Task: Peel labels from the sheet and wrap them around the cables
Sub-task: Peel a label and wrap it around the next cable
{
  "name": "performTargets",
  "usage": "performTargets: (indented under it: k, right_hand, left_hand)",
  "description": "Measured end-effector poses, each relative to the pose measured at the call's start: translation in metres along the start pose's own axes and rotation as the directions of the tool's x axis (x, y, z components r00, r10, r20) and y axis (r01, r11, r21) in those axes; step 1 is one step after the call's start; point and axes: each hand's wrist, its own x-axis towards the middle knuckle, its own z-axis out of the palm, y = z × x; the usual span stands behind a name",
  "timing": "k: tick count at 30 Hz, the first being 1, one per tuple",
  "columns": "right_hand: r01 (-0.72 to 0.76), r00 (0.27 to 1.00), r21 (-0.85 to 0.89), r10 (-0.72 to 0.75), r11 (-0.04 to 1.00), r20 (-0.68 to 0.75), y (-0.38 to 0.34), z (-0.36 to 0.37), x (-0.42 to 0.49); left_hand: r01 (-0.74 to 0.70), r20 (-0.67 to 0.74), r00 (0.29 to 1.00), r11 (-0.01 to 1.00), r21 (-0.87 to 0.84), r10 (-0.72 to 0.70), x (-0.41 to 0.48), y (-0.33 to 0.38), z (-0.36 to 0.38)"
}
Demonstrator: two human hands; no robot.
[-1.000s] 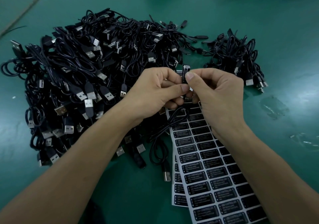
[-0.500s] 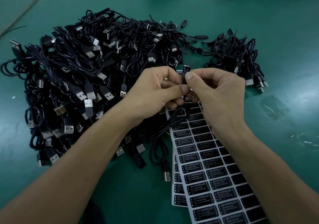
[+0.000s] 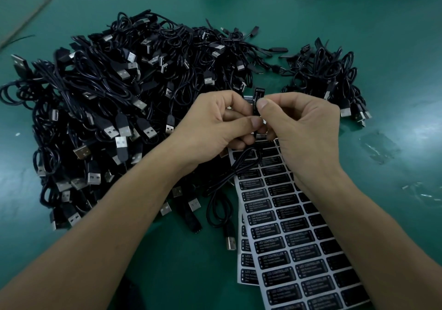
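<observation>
Head view. Against the earlier frames, hardly anything has shifted: both hands stay together above the far end of the label sheet (image 3: 287, 226). The left hand (image 3: 215, 123) pinches the label (image 3: 258, 99), held upright, between the thumb and curled fingers. The right hand (image 3: 303, 128) pinches the same label from the other side, forefinger tip on its face and the remaining fingers curled. The cable (image 3: 239, 164) hangs from under the hands and runs across the sheet. Its USB plug (image 3: 230, 242) lies on the green table (image 3: 382, 23) just beside the sheet's left edge. A large cable pile (image 3: 119, 94) occupies the table's left half. A smaller pile (image 3: 330, 75) lies toward the right, beyond the hands.
</observation>
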Motion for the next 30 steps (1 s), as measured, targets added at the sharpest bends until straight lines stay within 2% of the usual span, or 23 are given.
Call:
performTargets:
  k: [21, 30]
  right_hand:
    - [-0.022, 0.999, -0.009, 0.022, 1.000, -0.031, -0.0041, 0.0013, -0.0023]
    - [-0.079, 0.996, 0.009, 0.079, 0.997, -0.032, -0.0042, 0.0019, -0.0010]
  left_hand:
    - [-0.008, 0.005, 1.000, 1.000, -0.007, 0.008, -0.0020, 0.0025, -0.0004]
    - [-0.019, 0.006, 1.000, 1.000, 0.008, 0.019, -0.0023, 0.0017, -0.0007]
